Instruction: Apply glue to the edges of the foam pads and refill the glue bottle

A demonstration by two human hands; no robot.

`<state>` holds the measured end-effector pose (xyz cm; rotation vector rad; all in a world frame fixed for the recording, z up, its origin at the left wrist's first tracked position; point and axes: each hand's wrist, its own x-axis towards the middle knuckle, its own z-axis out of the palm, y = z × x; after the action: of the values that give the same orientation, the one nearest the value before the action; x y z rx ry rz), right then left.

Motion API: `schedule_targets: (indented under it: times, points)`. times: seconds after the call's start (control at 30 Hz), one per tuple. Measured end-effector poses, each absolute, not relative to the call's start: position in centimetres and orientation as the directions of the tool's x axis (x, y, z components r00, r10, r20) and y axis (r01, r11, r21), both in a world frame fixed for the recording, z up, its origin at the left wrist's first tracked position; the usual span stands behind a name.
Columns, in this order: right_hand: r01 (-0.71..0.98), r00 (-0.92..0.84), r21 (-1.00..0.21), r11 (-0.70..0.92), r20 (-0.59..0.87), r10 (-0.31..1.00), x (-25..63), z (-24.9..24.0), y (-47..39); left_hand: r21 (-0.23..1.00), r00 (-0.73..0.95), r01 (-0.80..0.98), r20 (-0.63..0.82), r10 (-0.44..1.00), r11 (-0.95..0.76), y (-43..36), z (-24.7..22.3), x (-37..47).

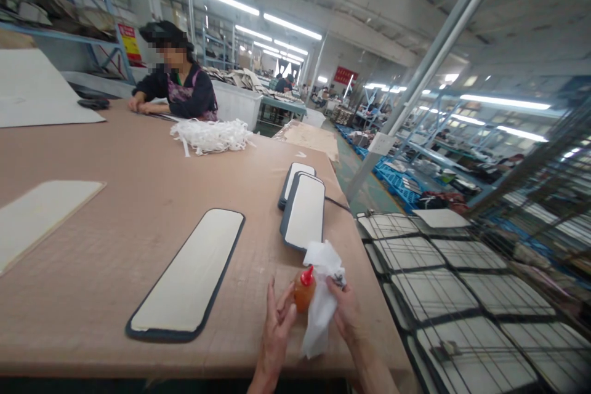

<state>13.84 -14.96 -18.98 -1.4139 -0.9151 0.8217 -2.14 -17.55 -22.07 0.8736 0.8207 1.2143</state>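
Observation:
My left hand (276,323) has its fingers apart, with the fingertips at the left side of a small orange squeeze bottle (303,297) with a red pointed cap. Whether they touch the bottle I cannot tell. In my right hand (346,309) a thin, crumpled white sheet (319,315), cloth or paper, is pinched; it hangs down beside the bottle. Just beyond the hands lies a small stack of long cream panels (305,209) with dark edging. To the left, a single larger cream panel (189,274) with a dark border lies flat on the brown-covered table (184,175).
A pile of white strips (212,135) lies at the table's far edge, where a co-worker (180,83) handles flat material. Another pale panel (41,215) is at left. On the right stands a wire rack (443,283) with panels, near a slanting metal post (401,111).

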Motion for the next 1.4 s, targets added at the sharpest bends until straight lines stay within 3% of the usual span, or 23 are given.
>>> schedule_targets:
  times: [0.17,0.3,0.53,0.73,0.87,0.97,1.03,1.1,1.27,1.4]
  points:
    - [-0.028,0.547,-1.0,0.009,-0.008,0.837,14.4,-17.3,-16.3,0.972,0.158,-0.224,-0.035,0.987,0.07,-18.2,-20.2,-2.0]
    - [0.13,0.518,-0.991,0.02,0.085,0.851,13.0,-15.9,-18.0,0.996,0.131,-0.089,0.003,0.991,0.009,-18.6,-19.8,-1.2]
    - [0.372,0.408,-0.923,0.099,0.259,0.876,9.3,-15.8,-17.1,0.999,0.12,-0.051,-0.005,0.993,0.012,-17.5,-20.0,-1.8]
    - [0.468,0.361,-0.878,0.098,0.291,0.886,9.9,-16.0,-16.9,0.906,0.127,-0.369,-0.172,0.977,0.208,-16.4,-19.1,-2.6]
    - [0.501,0.34,-0.86,0.101,0.302,0.891,9.8,-15.7,-16.6,0.709,0.197,-0.6,-0.318,0.927,0.37,-16.3,-18.5,-3.3]
    - [0.521,0.33,-0.847,0.104,0.312,0.891,9.6,-15.4,-16.1,0.551,0.255,-0.716,-0.364,0.896,0.428,-16.6,-18.3,-3.8]
    - [0.534,0.326,-0.839,0.103,0.317,0.891,9.6,-15.4,-15.9,0.513,0.269,-0.741,-0.367,0.891,0.435,-16.8,-18.2,-3.9]
    - [0.546,0.324,-0.832,0.1,0.32,0.89,9.6,-15.4,-15.7,0.572,0.258,-0.709,-0.335,0.906,0.413,-16.9,-18.1,-3.9]
    - [0.564,0.339,-0.821,0.092,0.332,0.88,9.8,-15.9,-15.5,0.854,0.226,-0.449,-0.176,0.958,0.263,-17.3,-19.6,-2.9]
    - [0.558,0.353,-0.825,0.089,0.333,0.874,10.0,-16.1,-15.5,0.919,0.228,-0.369,-0.057,0.972,0.14,-17.7,-19.9,-2.7]
